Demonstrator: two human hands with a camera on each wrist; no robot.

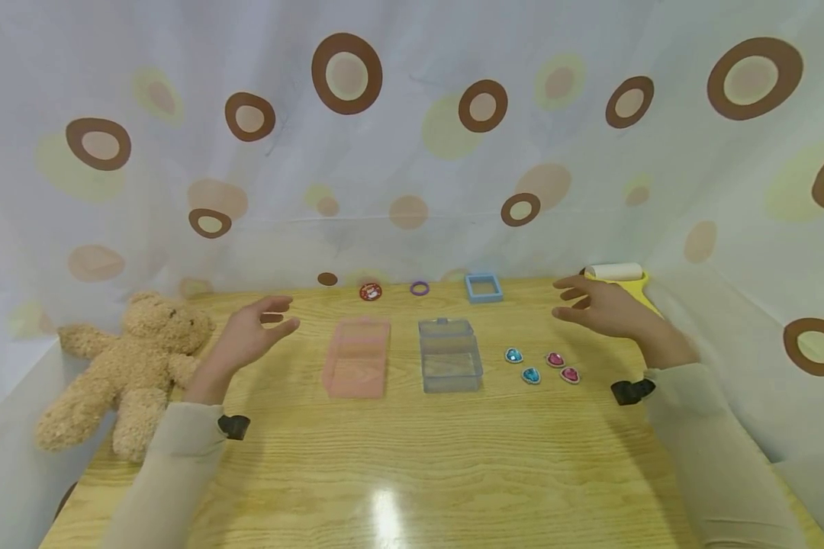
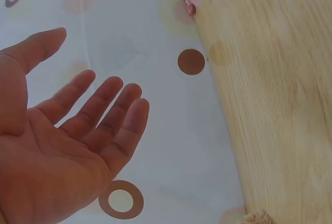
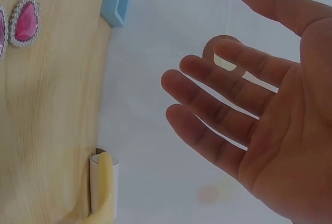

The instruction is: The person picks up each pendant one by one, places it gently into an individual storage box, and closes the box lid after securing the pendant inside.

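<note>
Above the table's left side hovers my left hand (image 1: 252,335), fingers relaxed and holding nothing, between a teddy bear (image 1: 130,370) and a pink translucent box (image 1: 358,358) that lies with its lid open. On the other side my right hand (image 1: 607,309) hangs in the air, also holding nothing, near a lint roller (image 1: 614,272) with a yellow handle. A clear bluish box (image 1: 449,358) lies opened at the middle. To its right are two blue gems (image 1: 513,356) and two pink gems (image 1: 571,374) with pearly rims. Both palms show in the wrist views.
Along the back edge of the wooden table (image 1: 412,457) lie a red round badge (image 1: 370,291), a purple ring (image 1: 420,288) and a light blue square frame (image 1: 484,288). A white curtain (image 1: 398,152) with brown circles hangs behind and at the sides.
</note>
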